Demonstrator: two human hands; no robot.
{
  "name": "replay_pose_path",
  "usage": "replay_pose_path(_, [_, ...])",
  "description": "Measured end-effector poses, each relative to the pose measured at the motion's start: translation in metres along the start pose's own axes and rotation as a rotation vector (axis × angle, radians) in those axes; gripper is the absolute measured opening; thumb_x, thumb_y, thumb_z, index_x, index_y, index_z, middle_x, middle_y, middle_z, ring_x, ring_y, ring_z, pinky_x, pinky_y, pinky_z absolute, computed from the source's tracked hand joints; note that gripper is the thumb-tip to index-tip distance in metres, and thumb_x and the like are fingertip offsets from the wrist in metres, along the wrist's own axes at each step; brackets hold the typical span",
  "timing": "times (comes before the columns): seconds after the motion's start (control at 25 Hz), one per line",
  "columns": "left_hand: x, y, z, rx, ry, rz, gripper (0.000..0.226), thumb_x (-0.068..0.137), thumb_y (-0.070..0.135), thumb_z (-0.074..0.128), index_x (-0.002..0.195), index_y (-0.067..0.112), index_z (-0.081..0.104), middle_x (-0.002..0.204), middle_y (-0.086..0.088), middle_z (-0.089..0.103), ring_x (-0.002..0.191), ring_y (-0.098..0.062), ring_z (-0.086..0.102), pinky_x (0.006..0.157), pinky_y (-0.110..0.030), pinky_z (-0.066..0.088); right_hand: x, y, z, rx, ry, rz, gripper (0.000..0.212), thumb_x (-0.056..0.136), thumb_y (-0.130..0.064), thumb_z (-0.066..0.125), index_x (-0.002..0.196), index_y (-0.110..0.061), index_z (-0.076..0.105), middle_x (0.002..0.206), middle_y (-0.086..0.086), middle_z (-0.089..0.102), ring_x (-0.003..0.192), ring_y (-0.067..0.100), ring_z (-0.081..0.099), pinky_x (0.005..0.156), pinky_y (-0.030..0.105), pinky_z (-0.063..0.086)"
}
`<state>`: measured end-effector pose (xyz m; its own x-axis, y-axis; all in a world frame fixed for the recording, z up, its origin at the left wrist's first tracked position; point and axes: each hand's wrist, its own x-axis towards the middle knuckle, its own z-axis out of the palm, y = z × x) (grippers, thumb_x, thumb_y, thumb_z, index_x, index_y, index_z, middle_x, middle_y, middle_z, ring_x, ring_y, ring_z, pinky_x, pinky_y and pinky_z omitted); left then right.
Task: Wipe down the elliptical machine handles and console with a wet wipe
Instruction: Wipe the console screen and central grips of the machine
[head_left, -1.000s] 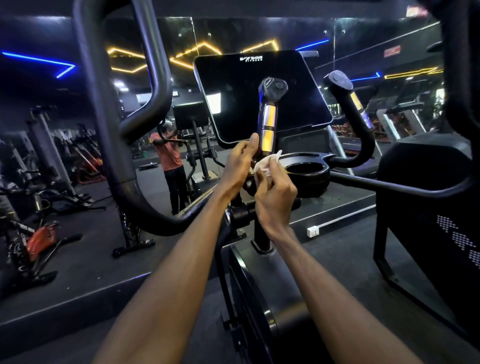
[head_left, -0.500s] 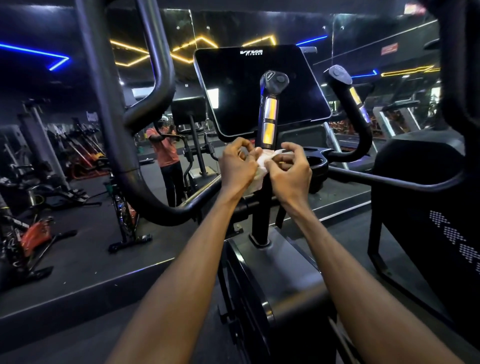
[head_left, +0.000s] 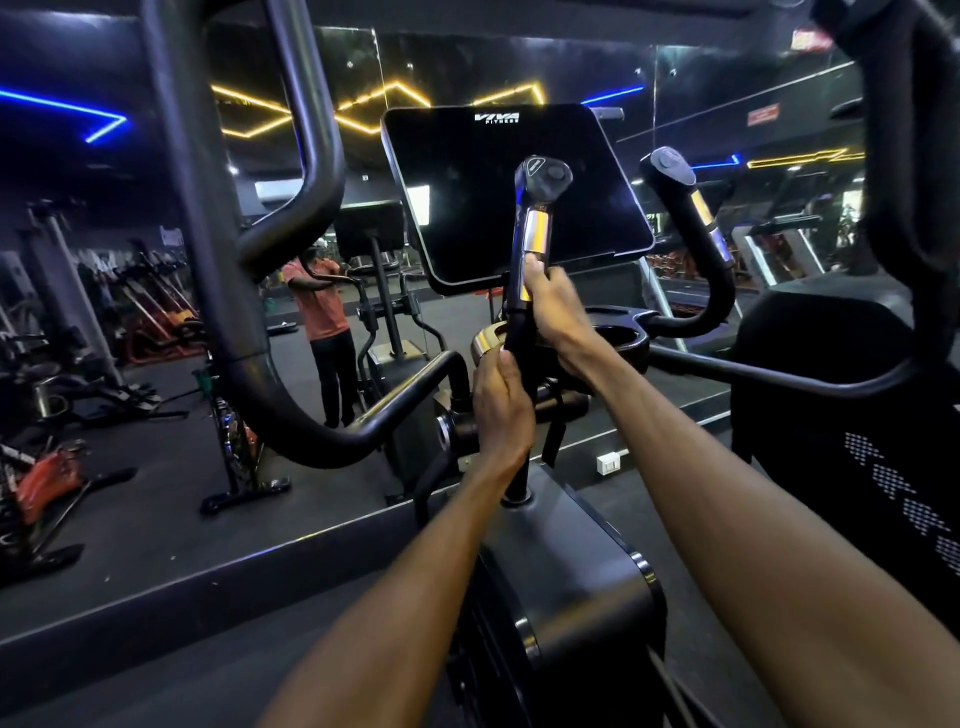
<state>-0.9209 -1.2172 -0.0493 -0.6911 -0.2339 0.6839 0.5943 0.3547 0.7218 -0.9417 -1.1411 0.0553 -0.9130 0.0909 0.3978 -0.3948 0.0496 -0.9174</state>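
Observation:
The elliptical's black console (head_left: 483, 208) stands ahead, its screen dark. In front of it rises the inner left handle (head_left: 535, 228), black with shiny metal bands. My right hand (head_left: 556, 312) grips this handle just below the upper band, thumb pointing up along it. My left hand (head_left: 501, 400) grips the same handle lower down, near its base. The wet wipe does not show; it may be hidden under a hand. The inner right handle (head_left: 696, 218) curves up to the right of the console, untouched.
A thick outer arm (head_left: 208, 260) loops on the left and another outer arm (head_left: 909, 156) on the right. A cup holder (head_left: 618, 338) sits under the console. The mirror wall ahead reflects a person (head_left: 322, 312) and other gym machines.
Both hands held a white wipe together at the handle's base. Now the right hand has slid up the handle, the left grips lower, and the wipe is out of sight.

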Motion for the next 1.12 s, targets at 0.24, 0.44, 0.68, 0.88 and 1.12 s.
replay_pose_path(0.24, [-0.006, 0.008, 0.018, -0.087, 0.162, 0.029, 0.049, 0.106, 0.043, 0.021, 0.149, 0.025, 0.034, 0.146, -0.01, 0.049, 0.135, -0.015, 0.045, 0.109, -0.043, 0.042, 0.008, 0.019, 0.004, 0.124, -0.054, -0.113, 0.043, 0.101, -0.051, 0.042, 0.109, -0.01, 0.049, 0.099, 0.013, 0.06, 0.085, 0.023, 0.065, 0.073, 0.036, 0.055])
replay_pose_path(0.44, [-0.008, -0.003, 0.02, -0.111, 0.188, 0.031, 0.041, 0.105, 0.045, 0.024, 0.134, 0.028, 0.049, 0.12, -0.01, 0.062, 0.114, -0.023, 0.059, 0.097, -0.05, 0.048, 0.017, 0.033, 0.002, 0.021, -0.058, -0.237, 0.05, 0.092, -0.066, 0.041, 0.101, -0.018, 0.052, 0.085, 0.003, 0.062, 0.078, 0.025, 0.065, 0.072, 0.043, 0.054])
replay_pose_path(0.68, [0.006, -0.022, 0.016, -0.249, 0.113, -0.195, 0.051, 0.106, 0.041, 0.021, 0.111, 0.007, 0.06, 0.082, 0.001, 0.061, 0.075, -0.009, 0.058, 0.072, -0.034, 0.047, 0.02, 0.037, 0.0, 0.013, -0.132, -0.285, 0.051, 0.094, -0.064, 0.041, 0.102, -0.015, 0.05, 0.078, 0.0, 0.056, 0.07, 0.017, 0.058, 0.063, 0.036, 0.05])
replay_pose_path(0.88, [0.011, 0.008, 0.019, -0.495, 0.246, -0.498, 0.045, 0.106, 0.033, 0.029, 0.125, 0.009, 0.062, 0.116, -0.017, 0.068, 0.106, -0.03, 0.065, 0.096, -0.035, 0.053, 0.012, 0.03, -0.002, 0.027, -0.165, -0.279, 0.039, 0.102, -0.05, 0.039, 0.095, -0.012, 0.048, 0.07, -0.004, 0.053, 0.059, 0.008, 0.053, 0.055, 0.025, 0.045])
replay_pose_path(1.12, [0.004, 0.069, 0.01, -0.238, 0.105, -0.609, 0.038, 0.104, 0.023, 0.03, 0.135, 0.009, 0.048, 0.127, -0.015, 0.052, 0.1, -0.024, 0.059, 0.078, -0.026, 0.048, -0.016, 0.015, -0.008, 0.01, -0.154, -0.136, 0.036, 0.107, -0.031, 0.039, 0.083, -0.01, 0.056, 0.066, -0.002, 0.057, 0.053, 0.003, 0.054, 0.055, 0.02, 0.045])
